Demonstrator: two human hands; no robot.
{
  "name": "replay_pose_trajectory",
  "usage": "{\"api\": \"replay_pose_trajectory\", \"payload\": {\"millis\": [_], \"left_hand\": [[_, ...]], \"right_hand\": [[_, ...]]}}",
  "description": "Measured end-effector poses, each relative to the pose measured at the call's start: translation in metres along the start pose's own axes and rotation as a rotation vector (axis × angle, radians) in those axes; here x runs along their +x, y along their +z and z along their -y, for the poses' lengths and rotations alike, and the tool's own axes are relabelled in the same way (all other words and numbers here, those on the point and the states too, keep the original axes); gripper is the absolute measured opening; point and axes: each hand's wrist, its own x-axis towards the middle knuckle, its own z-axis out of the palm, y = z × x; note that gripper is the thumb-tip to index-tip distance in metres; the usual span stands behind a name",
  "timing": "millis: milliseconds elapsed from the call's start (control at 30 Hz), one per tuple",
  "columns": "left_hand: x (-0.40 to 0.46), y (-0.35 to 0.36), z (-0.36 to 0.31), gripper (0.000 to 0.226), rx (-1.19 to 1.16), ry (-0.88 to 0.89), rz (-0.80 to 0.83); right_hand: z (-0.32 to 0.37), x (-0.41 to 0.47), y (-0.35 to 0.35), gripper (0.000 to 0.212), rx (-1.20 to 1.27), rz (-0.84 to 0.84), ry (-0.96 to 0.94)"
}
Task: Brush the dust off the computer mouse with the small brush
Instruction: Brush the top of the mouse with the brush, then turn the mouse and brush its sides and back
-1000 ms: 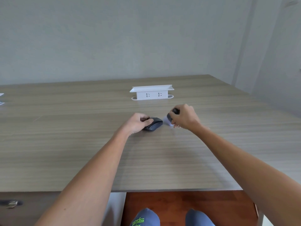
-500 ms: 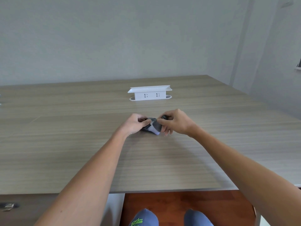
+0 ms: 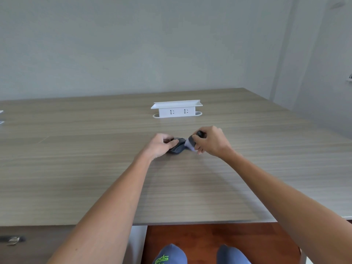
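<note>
Bench (image 3: 95, 178): wood-grain, bearing everything below.
Socket box (image 3: 176, 109): white, well behind the mouse.
Left hand (image 3: 159, 146): grip closed over the mouse's left side, pinning it to the bench.
Right hand (image 3: 210, 142): just right of the mouse, grip wrapped round the brush.
Mouse (image 3: 178, 147): dark, mid-bench.
Brush (image 3: 191, 142): pale bristles touching the mouse's right edge.

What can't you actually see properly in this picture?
- Head view: left hand covers the mouse's far left side.
- Right hand hides most of the brush; bristles blurred.
- Any dust: too small.
- Object at table's left edge: cut off.
</note>
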Motion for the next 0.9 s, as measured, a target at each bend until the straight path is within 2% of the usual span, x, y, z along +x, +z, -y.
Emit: {"api": "replay_pose_trajectory", "payload": {"millis": [100,267,400,433,533,567,667,700,800,900], "left_hand": [[0.001,-0.002,0.002,0.02,0.008,0.027,0.023],[0.0,-0.001,0.002,0.021,-0.004,0.011,0.005],[0.001,-0.002,0.004,0.024,0.026,0.015,0.016],[0.003,-0.002,0.005,0.024,0.022,0.013,0.013],[0.003,0.001,0.005,0.031,0.008,-0.007,-0.005],[0.004,0.001,0.007,0.034,0.006,-0.011,-0.01],[0.005,0.0,0.008,0.024,0.014,-0.014,-0.004],[0.005,-0.001,0.008,0.023,0.012,-0.009,-0.003],[0.003,0.001,0.005,0.021,-0.009,0.006,-0.009],[0.003,0.002,0.006,0.02,-0.003,0.0,-0.015]], "right_hand": [[0.005,-0.004,0.006,0.018,0.108,0.135,-0.01],[0.001,0.001,0.004,0.02,-0.007,-0.023,0.018],[0.009,-0.006,0.006,0.019,0.105,0.198,0.013],[0.008,-0.005,0.008,0.019,0.092,0.185,0.03],[0.006,-0.002,0.009,0.021,-0.023,0.003,0.024],[0.007,-0.003,0.009,0.021,-0.025,-0.003,0.012],[0.012,-0.012,0.012,0.02,0.039,0.131,-0.016],[0.011,-0.012,0.013,0.02,0.042,0.127,-0.009],[0.005,-0.008,0.013,0.02,-0.001,-0.039,0.033],[0.007,-0.011,0.014,0.02,0.042,0.051,0.02]]}}
